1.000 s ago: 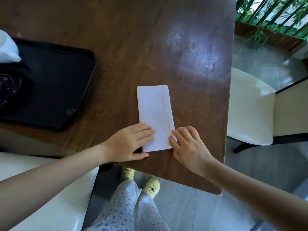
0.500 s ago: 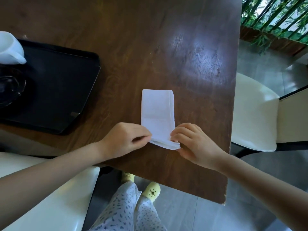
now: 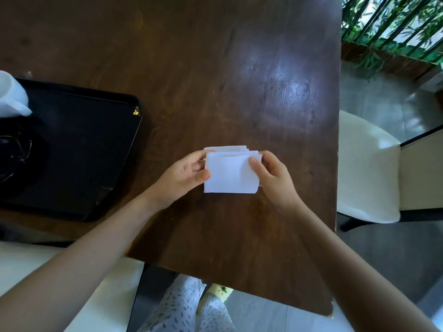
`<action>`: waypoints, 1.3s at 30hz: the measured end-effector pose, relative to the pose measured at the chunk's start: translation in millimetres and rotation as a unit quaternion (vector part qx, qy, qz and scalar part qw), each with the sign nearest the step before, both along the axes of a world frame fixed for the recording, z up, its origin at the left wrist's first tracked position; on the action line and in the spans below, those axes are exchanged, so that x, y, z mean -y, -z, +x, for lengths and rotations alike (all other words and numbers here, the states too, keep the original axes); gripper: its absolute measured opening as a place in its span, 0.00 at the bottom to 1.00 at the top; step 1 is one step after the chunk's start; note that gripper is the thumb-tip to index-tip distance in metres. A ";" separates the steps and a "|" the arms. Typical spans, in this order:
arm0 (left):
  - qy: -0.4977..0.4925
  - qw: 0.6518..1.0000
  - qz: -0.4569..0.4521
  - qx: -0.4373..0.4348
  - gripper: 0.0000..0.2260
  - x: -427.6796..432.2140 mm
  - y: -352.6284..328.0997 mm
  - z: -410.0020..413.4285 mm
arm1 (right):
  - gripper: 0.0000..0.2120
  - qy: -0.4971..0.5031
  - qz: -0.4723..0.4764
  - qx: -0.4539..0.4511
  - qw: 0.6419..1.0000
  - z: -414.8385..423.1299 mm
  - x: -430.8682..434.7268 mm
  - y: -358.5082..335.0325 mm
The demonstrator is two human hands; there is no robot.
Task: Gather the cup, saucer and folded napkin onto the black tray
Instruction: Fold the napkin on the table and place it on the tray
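The white napkin (image 3: 231, 172) lies on the dark wooden table (image 3: 215, 68), doubled over into a short rectangle. My left hand (image 3: 182, 176) pinches its left edge and my right hand (image 3: 269, 174) pinches its right edge, thumbs on top. The black tray (image 3: 81, 149) sits at the left side of the table. On it, at the frame's left edge, stands a white cup (image 3: 10, 97), partly cut off. In front of the cup a dark glass saucer (image 3: 12, 154) is only partly visible.
A white-cushioned chair (image 3: 366, 168) stands past the table's right edge. Another white seat (image 3: 79, 295) is under my left arm. The near table edge runs diagonally above my legs. Green plants (image 3: 395, 22) fill the top right.
Both hands lifted the near end of the long napkin and folded it away from me, halving its length. The view shifted slightly.
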State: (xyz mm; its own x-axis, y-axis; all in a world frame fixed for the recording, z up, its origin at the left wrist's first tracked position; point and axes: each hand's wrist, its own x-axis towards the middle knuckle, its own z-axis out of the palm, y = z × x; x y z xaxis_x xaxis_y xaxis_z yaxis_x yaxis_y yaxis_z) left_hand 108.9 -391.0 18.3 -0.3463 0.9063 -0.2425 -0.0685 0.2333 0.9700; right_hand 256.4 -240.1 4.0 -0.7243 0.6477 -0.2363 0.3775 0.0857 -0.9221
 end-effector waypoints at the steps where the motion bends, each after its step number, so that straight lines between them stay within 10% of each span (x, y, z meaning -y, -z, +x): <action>1: -0.036 0.999 0.003 0.015 0.19 -3.9 5.1 1.3 | 0.12 0.021 0.005 0.006 1.000 -6.3 1.3 3.4; 6: -0.278 0.957 -0.067 -0.043 0.10 -32.8 32.5 7.8 | 0.09 0.105 0.078 0.036 0.991 -32.5 3.5 17.2; 11: -0.319 0.918 -0.084 -0.222 0.15 -50.5 44.7 12.1 | 0.12 0.144 0.175 0.107 0.968 -52.9 7.5 29.6; 20: -0.250 0.839 -0.148 -0.460 0.14 -55.3 53.1 18.5 | 0.18 0.136 0.344 0.190 0.909 -57.6 8.5 41.3; 28: -0.204 0.823 -0.197 -0.493 0.14 -55.5 60.4 16.6 | 0.22 -0.115 0.428 0.159 0.882 -44.9 -2.6 41.9; 39: -0.021 0.784 -0.219 -0.581 0.23 -48.8 75.3 15.8 | 0.27 -0.162 0.450 0.221 0.850 -41.2 -4.6 55.4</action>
State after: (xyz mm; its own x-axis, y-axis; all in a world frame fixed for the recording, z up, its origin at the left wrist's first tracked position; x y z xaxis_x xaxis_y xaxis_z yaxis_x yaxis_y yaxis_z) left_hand 124.6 -342.3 -57.1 -0.5907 0.8065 -0.0261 0.7852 0.5820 0.2115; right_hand 215.3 -235.5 -51.5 -0.8683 0.4940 -0.0453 0.4922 0.8464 -0.2031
